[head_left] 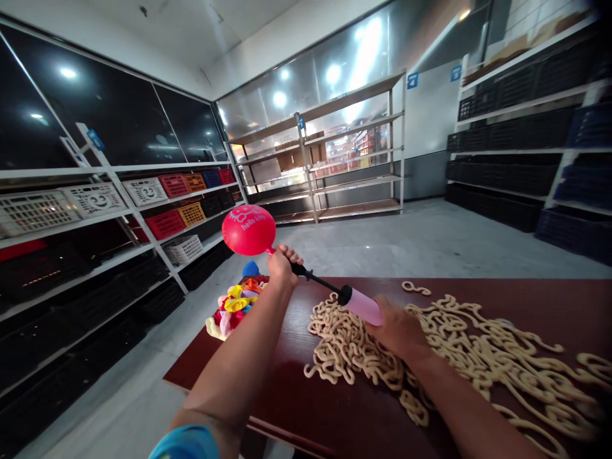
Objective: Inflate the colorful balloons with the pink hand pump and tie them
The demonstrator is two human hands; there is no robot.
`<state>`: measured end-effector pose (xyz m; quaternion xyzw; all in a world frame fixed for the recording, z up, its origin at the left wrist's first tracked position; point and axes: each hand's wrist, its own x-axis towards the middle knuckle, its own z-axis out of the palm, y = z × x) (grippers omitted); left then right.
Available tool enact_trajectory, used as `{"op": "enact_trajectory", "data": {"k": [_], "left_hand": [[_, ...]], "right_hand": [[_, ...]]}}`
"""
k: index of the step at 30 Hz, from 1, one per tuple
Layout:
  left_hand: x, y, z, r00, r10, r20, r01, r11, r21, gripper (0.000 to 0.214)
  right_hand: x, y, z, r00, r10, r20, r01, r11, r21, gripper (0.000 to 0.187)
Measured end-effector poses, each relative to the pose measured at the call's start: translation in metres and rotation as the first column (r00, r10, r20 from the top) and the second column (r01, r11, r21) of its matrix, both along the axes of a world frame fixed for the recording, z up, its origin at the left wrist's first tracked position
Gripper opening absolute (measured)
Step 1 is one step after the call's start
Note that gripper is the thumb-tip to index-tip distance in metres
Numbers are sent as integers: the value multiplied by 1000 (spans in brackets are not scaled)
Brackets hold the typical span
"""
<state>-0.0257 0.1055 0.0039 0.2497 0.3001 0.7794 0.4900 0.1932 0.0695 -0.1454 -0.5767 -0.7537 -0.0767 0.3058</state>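
Observation:
A red balloon (248,230) with pale "hello kitty" print is partly blown up, its neck running down into my left hand (283,264). That hand is closed around the balloon's neck and the black end of a balloon pump. My right hand (399,326) grips the pink barrel of the balloon pump (362,305). Between my hands the pump's thin black rod shows, drawn out of the barrel. Loose uninflated balloons (234,299) in several colours lie in a heap left of my left forearm.
Tan, rope-like curled pieces (354,347) cover much of the dark brown table (306,401), around and beyond my right arm. Shelves with coloured crates (174,186) stand on the left. A metal rack (354,185) stands at the back, and dark crates (507,172) fill shelves on the right.

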Motion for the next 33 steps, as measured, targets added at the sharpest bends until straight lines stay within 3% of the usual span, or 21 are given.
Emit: {"op": "enact_trajectory", "data": {"k": [5,9,13,20,23,26,33], "left_hand": [[48,-4,-37,997,-67,31,68,997,-35,22],[58,-9,-46,996,-78,32,80,994,-68,21],[32,-10,-28,998,-66,12,66,996,-56,20],[-28,0,31,999,22,-29,-22,1000,-15,20],[-31,5,37,999,28,-26,-28,1000,11,20],[-17,7,24,999,30,-24,-30,999,21,21],[50,-2,-31,997,-71,0,71,997,-23,22]], "right_hand": [[-1,-3,2,1000,23,-12,-23,1000,-4,25],[-2,-6,3,998,55,-17,-54,998,14,26],[-2,-5,3,996,91,-21,-90,995,45,29],[3,0,5,998,39,-44,-37,999,40,27],[2,0,6,999,11,-45,-11,1000,10,28],[1,-1,4,999,-29,-37,30,1000,8,25],[1,-4,3,999,28,-37,-27,1000,11,23]]}}
